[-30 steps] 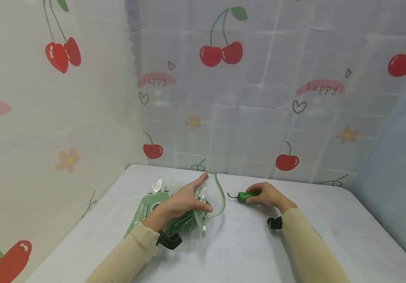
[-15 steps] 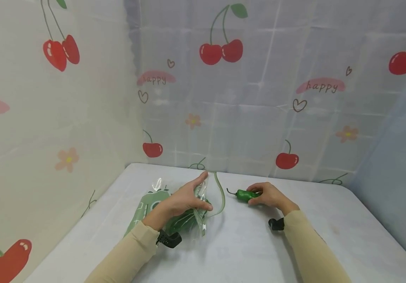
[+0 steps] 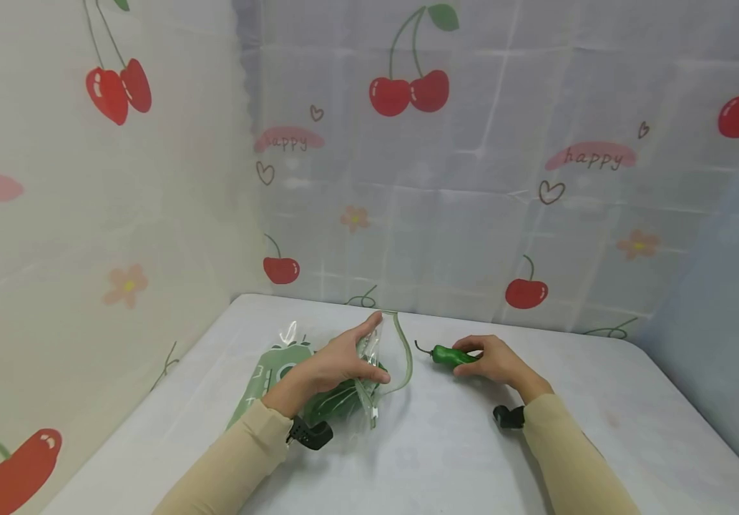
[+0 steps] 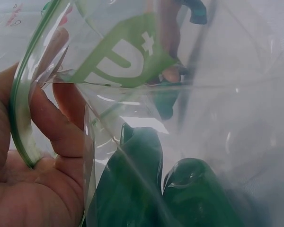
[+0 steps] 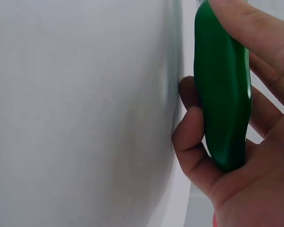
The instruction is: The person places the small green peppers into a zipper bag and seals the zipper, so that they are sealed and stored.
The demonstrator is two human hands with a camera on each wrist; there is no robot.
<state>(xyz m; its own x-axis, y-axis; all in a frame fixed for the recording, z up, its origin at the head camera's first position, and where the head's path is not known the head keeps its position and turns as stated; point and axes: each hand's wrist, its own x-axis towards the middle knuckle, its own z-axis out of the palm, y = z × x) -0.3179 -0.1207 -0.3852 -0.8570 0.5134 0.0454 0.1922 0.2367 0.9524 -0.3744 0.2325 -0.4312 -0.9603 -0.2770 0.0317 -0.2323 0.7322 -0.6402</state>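
Observation:
A clear zip-top bag (image 3: pixel 266 378) with a green print lies on the left of the table. My left hand (image 3: pixel 329 368) holds it at the mouth, thumb and index finger spread wide. Through the film in the left wrist view, several fingers are bent beside the green-edged zip strip (image 4: pixel 17 101). Dark green peppers (image 4: pixel 132 175) show inside the bag. To the right, my right hand (image 3: pixel 496 361) grips a glossy green pepper (image 3: pixel 448 356) by its blunt end, its thin curved stem pointing left. In the right wrist view, thumb and fingers wrap this pepper (image 5: pixel 222 90).
A white-covered table (image 3: pixel 433 458) carries all of this. Cherry-printed sheets (image 3: pixel 433 214) hang along its back and sides. A dark wrist camera (image 3: pixel 310 434) sits on the left wrist and another camera (image 3: pixel 508 417) on the right.
The right hand has drawn slightly back toward me, and more of the pepper shows between its fingers. The left hand and bag stay in place; the head view has shifted slightly.

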